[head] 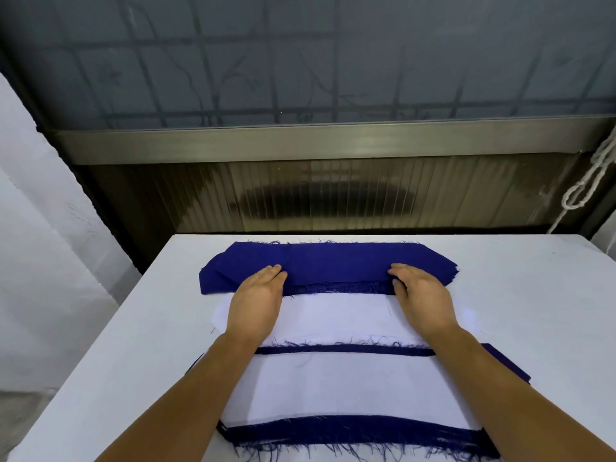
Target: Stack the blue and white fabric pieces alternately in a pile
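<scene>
On the white desk (100,361) three groups of cloth lie one behind another, each with its long axis running left to right across the view. At the far side sits the blue fabric stack (333,263), a deep navy band with clipped, angled ends at left and right and frayed threads along its far and near edges; several layers show at its left end, slightly fanned. The left hand (258,300) lies palm down on the near-left part of this stack, its fingers (275,273) straight and held together, pressing flat on the blue cloth and gripping nothing. Just near of the blue stack lies the white fabric stack (333,315), plain and pale, its ends also cut at an angle, its near edge lightly frayed; both wrists cross over it. Nearer still is the alternating pile (333,385), a white piece on top with navy strips showing along its far and near edges, a blue corner sticking out at the right, and a long ragged navy fringe at the near edge. The right hand (421,300) rests on the near-right part of the blue fabric stack, its fingers curled down over the frayed near edge and touching it; whether they pinch a layer cannot be told.
</scene>
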